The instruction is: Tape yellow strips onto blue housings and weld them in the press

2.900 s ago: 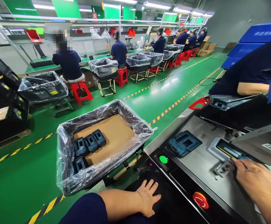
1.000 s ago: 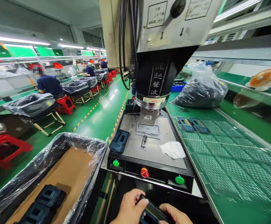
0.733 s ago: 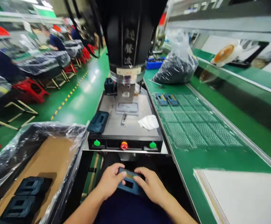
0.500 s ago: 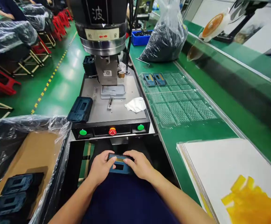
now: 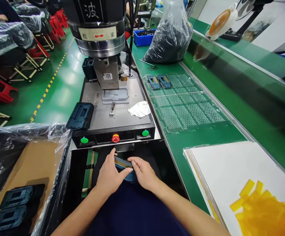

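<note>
Over my lap, a dark blue plastic housing [image 5: 130,177] with a yellowish strip along its upper part is tilted between my hands. My left hand [image 5: 111,174] spans it, fingers behind the upper left edge and thumb laid across the front. At its right end my right hand [image 5: 144,172] pinches the housing between thumb and fingers. The two thumbs are close together, and my left hand hides much of the part. In front stands a press machine, its metal head [image 5: 106,73] above a grey fixture [image 5: 115,96].
Stacked housings [image 5: 80,115] lie at the machine's left corner. Green buttons [image 5: 84,140] and a red stop button [image 5: 115,138] line its front. Right: a clear tray [image 5: 181,114] with two housings, white sheets [image 5: 221,164], yellow strips [image 5: 262,209]. Left: a plastic-lined box [image 5: 38,160] with housings.
The housing has tilted. My left hand has turned, its fingers reaching up along the far edge and its thumb moving right across the front. My right hand stays at the right end.
</note>
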Demonstrator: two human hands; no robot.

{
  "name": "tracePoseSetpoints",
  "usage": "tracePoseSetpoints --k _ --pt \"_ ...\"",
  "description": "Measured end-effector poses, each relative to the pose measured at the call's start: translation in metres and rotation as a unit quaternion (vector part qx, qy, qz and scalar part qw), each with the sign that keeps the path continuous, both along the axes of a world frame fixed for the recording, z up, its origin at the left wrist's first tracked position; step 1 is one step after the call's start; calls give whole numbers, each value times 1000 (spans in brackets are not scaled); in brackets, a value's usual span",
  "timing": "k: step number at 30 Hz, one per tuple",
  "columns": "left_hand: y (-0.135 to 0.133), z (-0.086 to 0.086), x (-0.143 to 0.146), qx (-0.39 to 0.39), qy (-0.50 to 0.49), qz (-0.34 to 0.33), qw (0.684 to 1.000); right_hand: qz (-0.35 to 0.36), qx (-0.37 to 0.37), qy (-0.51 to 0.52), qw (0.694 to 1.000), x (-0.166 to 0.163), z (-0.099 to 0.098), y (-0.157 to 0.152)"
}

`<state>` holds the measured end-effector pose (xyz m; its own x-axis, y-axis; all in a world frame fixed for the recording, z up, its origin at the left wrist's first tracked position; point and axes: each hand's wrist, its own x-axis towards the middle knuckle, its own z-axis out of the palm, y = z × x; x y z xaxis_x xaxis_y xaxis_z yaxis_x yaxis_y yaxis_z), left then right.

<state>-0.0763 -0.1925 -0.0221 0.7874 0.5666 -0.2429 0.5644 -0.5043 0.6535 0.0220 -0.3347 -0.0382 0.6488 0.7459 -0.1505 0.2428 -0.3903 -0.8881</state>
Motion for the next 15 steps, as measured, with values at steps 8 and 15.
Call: tracePoseSetpoints --k 8,15 --pt "14 -4 -1 -105 -34 11 994 11 -15 17 1000 7 6 -5" --pt "18 -11 -2 -340 -97 118 928 131 -15 -114 985 15 29 -21"
